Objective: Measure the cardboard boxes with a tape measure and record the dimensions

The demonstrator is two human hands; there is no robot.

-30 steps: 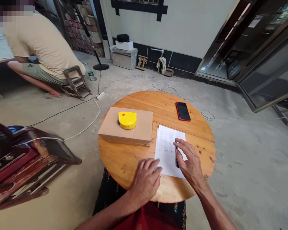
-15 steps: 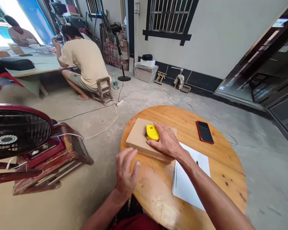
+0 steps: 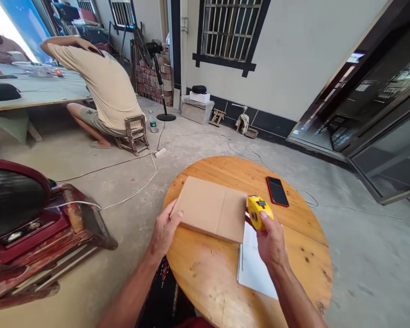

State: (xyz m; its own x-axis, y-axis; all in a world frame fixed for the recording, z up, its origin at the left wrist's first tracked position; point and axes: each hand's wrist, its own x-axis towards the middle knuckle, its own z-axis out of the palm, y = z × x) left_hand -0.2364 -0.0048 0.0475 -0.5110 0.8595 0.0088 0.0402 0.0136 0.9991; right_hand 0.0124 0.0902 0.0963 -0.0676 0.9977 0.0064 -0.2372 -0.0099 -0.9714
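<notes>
A flat brown cardboard box [image 3: 208, 207] lies on the round wooden table [image 3: 208, 282]. My left hand [image 3: 166, 228] grips its left edge, thumb on top and fingers at the side. In my right hand [image 3: 271, 239] is a yellow tape measure [image 3: 259, 212], raised just off the box's right edge. Its blade is not plainly visible. White paper [image 3: 254, 266] lies beneath my right hand, partly under the box's near right corner and partly hidden by my forearm.
A phone [image 3: 277, 191] with a red edge rests at the table's far right. To my left stands a fan [image 3: 13, 205] by a worn wooden chair [image 3: 85, 223]. A person [image 3: 102, 86] sits on a small chair ahead left. Cables [image 3: 150, 177] cross the floor.
My right hand has lifted the tape measure off the box top and brought it to the right. My left hand has moved onto the box's left edge. The seated person has raised an arm behind the head.
</notes>
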